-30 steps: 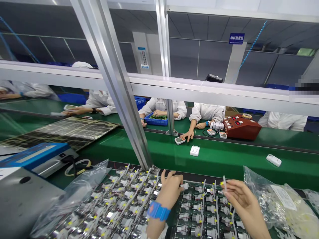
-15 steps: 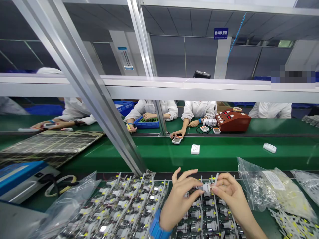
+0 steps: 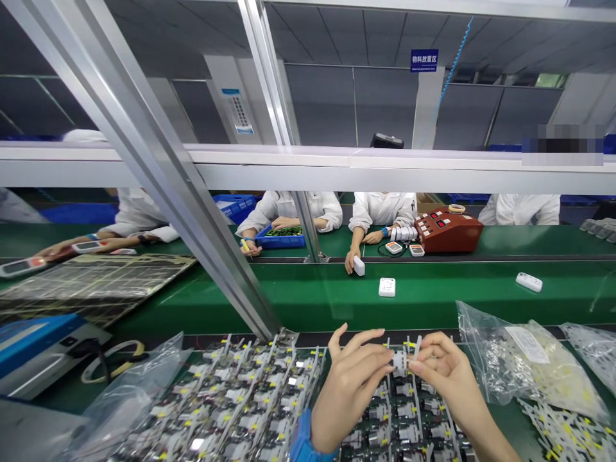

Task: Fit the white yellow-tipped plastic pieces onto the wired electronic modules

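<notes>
My left hand [image 3: 350, 382], with a blue band at its wrist, pinches a small white plastic part [image 3: 399, 362] between thumb and index finger; the other fingers are raised. From the other side, my right hand [image 3: 445, 369] has thumb and fingertips closed on the same part, beside an upright white strip [image 3: 417, 350]. Fingertips partly hide the contact. Directly beneath both hands lie rows of small motor-like assemblies [image 3: 404, 410] threaded with pale strips. A larger group of similar assemblies [image 3: 240, 404], with yellow bits, spreads to the left.
Clear bags [image 3: 529, 346] and loose yellow-tipped white pieces [image 3: 563, 423] lie at right. Behind runs a green conveyor [image 3: 447, 295] carrying white devices [image 3: 387, 287]. Co-workers sit across it, near a red-brown tester [image 3: 447, 230]. A metal post [image 3: 192, 192] slants down at left.
White devices on the conveyor have shifted right. A co-worker's hand across the belt has moved right and tipped its white device upright. My hands stay nearly in place on the part.
</notes>
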### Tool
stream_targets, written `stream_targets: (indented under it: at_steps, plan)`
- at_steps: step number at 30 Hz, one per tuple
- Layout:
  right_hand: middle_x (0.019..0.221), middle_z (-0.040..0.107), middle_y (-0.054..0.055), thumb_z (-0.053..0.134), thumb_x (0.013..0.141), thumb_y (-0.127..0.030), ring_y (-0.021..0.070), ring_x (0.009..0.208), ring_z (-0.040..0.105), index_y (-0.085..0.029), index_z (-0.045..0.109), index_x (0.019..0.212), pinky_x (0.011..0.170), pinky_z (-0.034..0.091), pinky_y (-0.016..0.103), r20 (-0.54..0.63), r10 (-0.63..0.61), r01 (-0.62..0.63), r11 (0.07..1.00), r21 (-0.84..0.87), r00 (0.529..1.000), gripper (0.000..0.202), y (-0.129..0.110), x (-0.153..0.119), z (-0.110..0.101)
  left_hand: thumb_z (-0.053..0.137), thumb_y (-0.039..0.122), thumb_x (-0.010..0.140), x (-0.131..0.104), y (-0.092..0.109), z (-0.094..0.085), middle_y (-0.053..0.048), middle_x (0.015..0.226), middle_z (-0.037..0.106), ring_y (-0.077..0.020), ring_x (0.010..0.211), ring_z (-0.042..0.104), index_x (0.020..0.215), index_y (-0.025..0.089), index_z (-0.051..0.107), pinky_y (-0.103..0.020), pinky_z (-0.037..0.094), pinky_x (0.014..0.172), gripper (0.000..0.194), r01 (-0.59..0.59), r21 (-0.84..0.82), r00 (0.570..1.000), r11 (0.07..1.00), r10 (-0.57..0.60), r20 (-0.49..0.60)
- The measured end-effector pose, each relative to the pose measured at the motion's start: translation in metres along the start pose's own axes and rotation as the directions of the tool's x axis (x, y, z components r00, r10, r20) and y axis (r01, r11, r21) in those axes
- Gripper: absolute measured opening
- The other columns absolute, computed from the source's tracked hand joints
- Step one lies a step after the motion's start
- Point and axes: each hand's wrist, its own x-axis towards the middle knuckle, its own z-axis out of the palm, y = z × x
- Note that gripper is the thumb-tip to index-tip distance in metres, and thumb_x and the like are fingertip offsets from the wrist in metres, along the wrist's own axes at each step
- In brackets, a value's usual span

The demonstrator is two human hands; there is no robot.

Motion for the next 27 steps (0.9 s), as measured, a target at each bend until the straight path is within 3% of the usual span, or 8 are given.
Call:
stream_targets:
  at_steps: [14,22,27]
  plan:
    - [0.066,0.07,-0.002,0.089,0.062,-0.03,0.0105,0.057,0.064,-0.019,0.06,0.082,0.057,0.049,0.02,-0.011,0.038,-0.038,0.999,-0.008,0.999,0.037,-0.005,-0.001,-0.001,0.056,0.014,0.092,0.001,0.007,-0.006,0.002,0.097,0.075,-0.0212,0.113,0.061,0.101,0.026,0.065,-0.045,0.009,0.112,0.017,-0.104,0.097,0.994,0.99,0.106,-0.018]
    - [0.063,0.073,-0.001,0.094,0.052,-0.031,0.0114,0.056,0.066,-0.018,0.058,0.074,0.058,0.052,0.02,-0.065,0.064,-0.062,0.998,0.025,0.996,0.044,0.003,0.004,-0.002,0.06,0.014,0.089,0.004,0.001,0.002,0.003,0.095,0.076,-0.02,0.107,0.065,0.098,0.026,0.064,-0.039,0.012,0.11,0.015,-0.162,0.119,0.983,0.98,0.17,-0.064]
    - [0.062,0.073,0.0,0.093,0.052,-0.034,0.0116,0.053,0.065,-0.018,0.059,0.072,0.056,0.05,0.021,-0.079,0.037,-0.036,0.999,0.017,0.996,0.043,0.003,0.004,-0.001,0.06,0.015,0.088,0.004,-0.003,0.007,0.002,0.092,0.076,-0.0213,0.104,0.067,0.097,0.027,0.065,-0.041,0.011,0.112,0.015,-0.185,0.165,0.977,0.969,0.2,-0.077]
